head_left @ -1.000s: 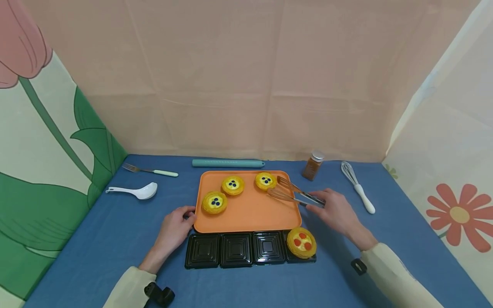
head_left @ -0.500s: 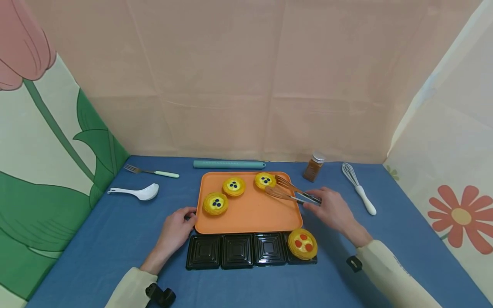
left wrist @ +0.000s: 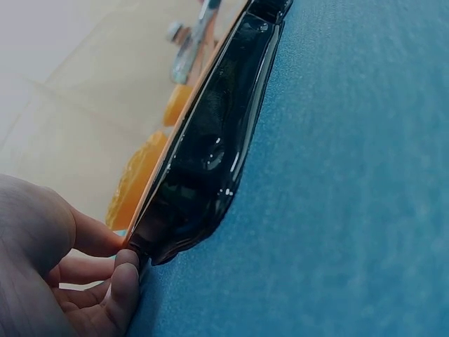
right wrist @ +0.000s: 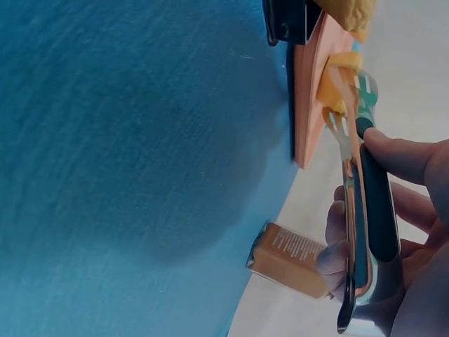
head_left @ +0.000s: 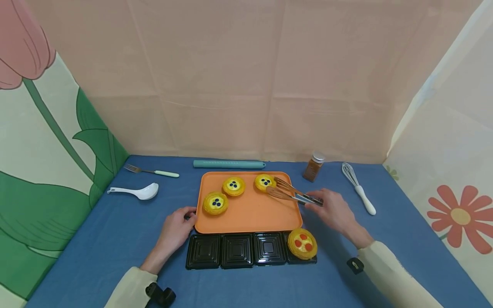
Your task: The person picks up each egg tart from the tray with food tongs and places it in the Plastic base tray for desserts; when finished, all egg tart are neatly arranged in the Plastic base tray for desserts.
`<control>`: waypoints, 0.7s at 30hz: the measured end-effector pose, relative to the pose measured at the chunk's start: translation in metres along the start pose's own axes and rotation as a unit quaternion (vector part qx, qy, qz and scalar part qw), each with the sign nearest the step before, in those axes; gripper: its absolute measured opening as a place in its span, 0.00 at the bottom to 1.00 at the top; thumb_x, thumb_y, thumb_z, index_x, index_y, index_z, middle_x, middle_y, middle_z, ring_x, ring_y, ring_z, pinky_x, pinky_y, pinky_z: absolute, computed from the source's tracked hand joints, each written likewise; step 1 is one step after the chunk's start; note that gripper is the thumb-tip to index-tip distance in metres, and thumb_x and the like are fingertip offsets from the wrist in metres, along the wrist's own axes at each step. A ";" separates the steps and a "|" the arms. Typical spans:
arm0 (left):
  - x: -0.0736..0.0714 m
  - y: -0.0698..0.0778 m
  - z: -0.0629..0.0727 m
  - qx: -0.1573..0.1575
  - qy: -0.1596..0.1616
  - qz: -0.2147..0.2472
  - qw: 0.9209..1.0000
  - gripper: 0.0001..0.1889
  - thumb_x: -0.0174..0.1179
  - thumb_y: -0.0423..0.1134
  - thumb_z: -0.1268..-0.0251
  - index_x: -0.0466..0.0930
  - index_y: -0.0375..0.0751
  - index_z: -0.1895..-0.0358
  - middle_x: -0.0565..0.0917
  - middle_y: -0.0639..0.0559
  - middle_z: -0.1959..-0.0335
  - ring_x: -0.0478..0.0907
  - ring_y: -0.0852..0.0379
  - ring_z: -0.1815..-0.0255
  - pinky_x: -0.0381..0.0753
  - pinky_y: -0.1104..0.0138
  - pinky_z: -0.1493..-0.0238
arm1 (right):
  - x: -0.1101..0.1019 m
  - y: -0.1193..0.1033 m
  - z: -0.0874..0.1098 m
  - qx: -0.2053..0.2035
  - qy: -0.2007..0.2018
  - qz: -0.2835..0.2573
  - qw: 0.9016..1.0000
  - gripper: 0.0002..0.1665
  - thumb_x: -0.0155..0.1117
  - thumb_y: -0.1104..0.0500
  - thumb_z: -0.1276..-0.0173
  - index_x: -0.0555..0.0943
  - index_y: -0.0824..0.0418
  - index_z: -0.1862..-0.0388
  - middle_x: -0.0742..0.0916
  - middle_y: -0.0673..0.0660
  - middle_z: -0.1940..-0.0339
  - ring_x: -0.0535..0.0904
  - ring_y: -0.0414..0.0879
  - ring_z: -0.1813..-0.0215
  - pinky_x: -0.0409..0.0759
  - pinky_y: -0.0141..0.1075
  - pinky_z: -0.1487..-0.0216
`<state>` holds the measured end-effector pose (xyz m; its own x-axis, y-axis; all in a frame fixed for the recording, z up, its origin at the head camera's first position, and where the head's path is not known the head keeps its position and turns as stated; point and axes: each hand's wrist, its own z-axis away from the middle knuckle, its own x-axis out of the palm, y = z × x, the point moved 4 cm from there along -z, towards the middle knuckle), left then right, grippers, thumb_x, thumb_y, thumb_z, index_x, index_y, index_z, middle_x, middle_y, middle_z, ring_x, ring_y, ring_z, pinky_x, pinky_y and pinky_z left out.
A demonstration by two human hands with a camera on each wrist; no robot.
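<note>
My left hand [head_left: 178, 227] pinches the left edge of an orange tray [head_left: 250, 216], with thumb above and fingers below in the left wrist view. Three yellow tarts with dark berry dots lie on the tray: a front left tart [head_left: 215, 203], a middle tart [head_left: 233, 186] and a back right tart [head_left: 265, 182]. My right hand [head_left: 336, 211] holds a pair of tongs [head_left: 294, 193] over the tray's right side. The tongs' spread tips are at the back right tart's right side; whether they touch it I cannot tell. The right wrist view shows thumb and fingers around the tongs' handles [right wrist: 379, 203].
In front of the tray lies a black sectioned container [head_left: 236, 251], with a red-dotted tart [head_left: 302, 244] in its right section. Around stand or lie a rolling pin [head_left: 229, 164], brown-filled jar [head_left: 313, 167], whisk [head_left: 359, 188], fork [head_left: 152, 171] and white ladle [head_left: 140, 191].
The tongs in my right hand have shifted slightly left, closer to the back right tart. My left hand stays on the tray's edge, and the tarts look unmoved.
</note>
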<state>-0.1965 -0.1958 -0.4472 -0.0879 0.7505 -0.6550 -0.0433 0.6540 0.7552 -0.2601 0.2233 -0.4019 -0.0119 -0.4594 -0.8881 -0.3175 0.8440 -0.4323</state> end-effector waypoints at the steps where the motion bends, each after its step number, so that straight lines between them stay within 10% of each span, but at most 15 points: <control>1: 0.000 0.000 0.000 0.000 0.000 -0.001 1.000 0.17 0.54 0.34 0.27 0.79 0.27 0.41 0.81 0.45 0.61 0.73 0.55 0.75 0.72 0.64 0.73 | 0.000 0.000 0.001 -0.002 0.001 0.000 1.000 0.20 0.74 0.56 0.34 0.86 0.62 0.45 0.82 0.55 0.64 0.70 0.45 0.75 0.67 0.37 0.81; 21: 0.001 -0.001 -0.002 -0.002 -0.006 0.001 1.000 0.18 0.54 0.34 0.27 0.79 0.27 0.41 0.81 0.45 0.61 0.73 0.55 0.75 0.73 0.63 0.74 | -0.010 -0.005 0.033 -0.026 0.025 0.006 0.999 0.20 0.73 0.57 0.34 0.86 0.61 0.44 0.86 0.56 0.56 0.76 0.43 0.68 0.74 0.37 0.72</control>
<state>-0.1987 -0.1958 -0.4483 -0.0761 0.7529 -0.6537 -0.0475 0.6521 0.7566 -0.2272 0.2328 -0.3964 -0.0635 -0.4639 -0.8836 -0.3657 0.8346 -0.4119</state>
